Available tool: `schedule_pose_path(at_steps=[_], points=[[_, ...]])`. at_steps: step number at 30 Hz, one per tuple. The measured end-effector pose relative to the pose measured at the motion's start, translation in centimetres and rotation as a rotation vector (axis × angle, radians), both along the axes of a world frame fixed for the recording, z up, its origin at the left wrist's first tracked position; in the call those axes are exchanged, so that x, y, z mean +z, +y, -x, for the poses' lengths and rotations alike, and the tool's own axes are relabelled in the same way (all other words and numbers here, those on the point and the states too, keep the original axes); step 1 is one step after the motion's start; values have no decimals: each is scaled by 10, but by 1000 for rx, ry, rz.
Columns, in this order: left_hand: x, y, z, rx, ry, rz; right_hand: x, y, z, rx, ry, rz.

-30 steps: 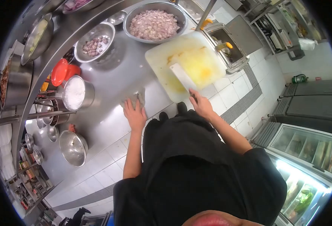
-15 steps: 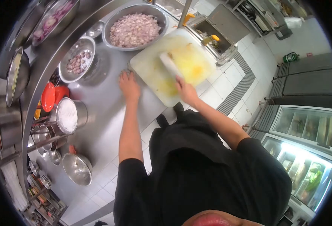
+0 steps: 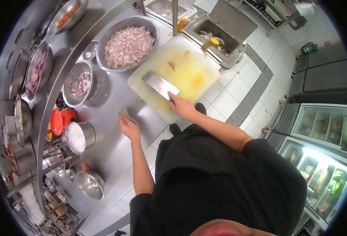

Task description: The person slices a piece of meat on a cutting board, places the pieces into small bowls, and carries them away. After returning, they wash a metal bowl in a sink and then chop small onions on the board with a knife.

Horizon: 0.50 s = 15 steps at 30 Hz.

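Note:
My right hand (image 3: 182,107) grips the handle of a cleaver (image 3: 159,84). Its broad blade lies over the white cutting board (image 3: 142,80), which is stained yellow and orange, with small brown scraps (image 3: 172,65) on it. To the left of the board, my left hand (image 3: 128,126) is closed on a greyish cloth (image 3: 131,117) above the steel table. Beyond the board, a large steel bowl (image 3: 156,26) holds chopped shallots (image 3: 128,46).
On the steel table (image 3: 112,137) stand a colander (image 3: 67,91) with whole shallots, a pot of white contents (image 3: 76,137) and a steel bowl (image 3: 90,185). A shelf with pans (image 3: 38,72) runs along the left. Past the board sits an open bin (image 3: 216,33).
My left hand has come up off the table and now holds the cloth. The cleaver has moved left and towards me, its blade turning flat. The view has shifted.

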<state>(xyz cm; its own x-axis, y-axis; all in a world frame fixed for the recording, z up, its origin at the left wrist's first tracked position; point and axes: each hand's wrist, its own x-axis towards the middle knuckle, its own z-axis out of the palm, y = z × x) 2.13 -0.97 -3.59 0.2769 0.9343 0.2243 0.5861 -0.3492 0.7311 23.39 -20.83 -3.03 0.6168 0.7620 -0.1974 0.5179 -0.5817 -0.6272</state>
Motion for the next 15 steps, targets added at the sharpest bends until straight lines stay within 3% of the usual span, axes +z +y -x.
schedule_pose_path(at_steps=[4, 7, 9, 12, 15], points=[[16, -13, -49, -71, 13, 64, 7, -30, -83, -264, -19, 29], [8, -29, -114, -246, -48, 0, 36, -82, -128, -287, -95, 56], [-9, -39, -162, -249, 315, -306, 39, -133, -137, -218, -212, -1], [-23, -53, -249, -238, 404, -381, 66, -218, -139, -247, -249, 43], [-1, -66, -343, -304, 448, -320, 77, -285, -170, -417, -242, 87]])
